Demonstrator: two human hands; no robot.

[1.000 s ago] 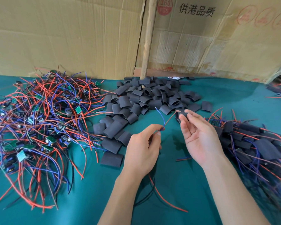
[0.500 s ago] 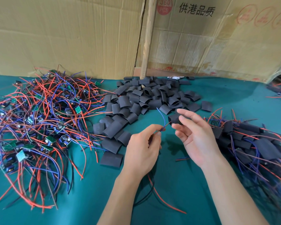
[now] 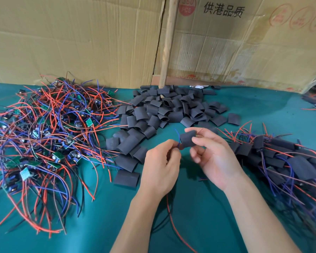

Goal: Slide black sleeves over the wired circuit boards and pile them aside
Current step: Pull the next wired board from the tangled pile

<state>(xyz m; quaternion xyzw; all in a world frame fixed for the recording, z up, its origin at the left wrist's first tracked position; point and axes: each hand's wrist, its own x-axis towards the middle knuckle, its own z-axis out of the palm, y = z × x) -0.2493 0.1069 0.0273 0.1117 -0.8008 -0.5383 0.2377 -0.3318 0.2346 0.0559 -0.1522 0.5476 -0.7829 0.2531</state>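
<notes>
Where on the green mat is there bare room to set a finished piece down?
Bare mat lies at the far right, between the loose sleeve pile and the finished pile. More lies in front, between the unsleeved board pile and the forearms. Left and right sides are crowded with wires.

A red round stamp [image 3: 187, 6] reading "360 PCS" and black characters [image 3: 223, 10] "供港品质" are printed on the right-hand cardboard box [image 3: 226, 52].

black sleeves [image 3: 171, 108], red, blue and black wires [image 3: 49, 125], green boards [image 3: 58, 156], teal tabletop [image 3: 199, 216]
</notes>
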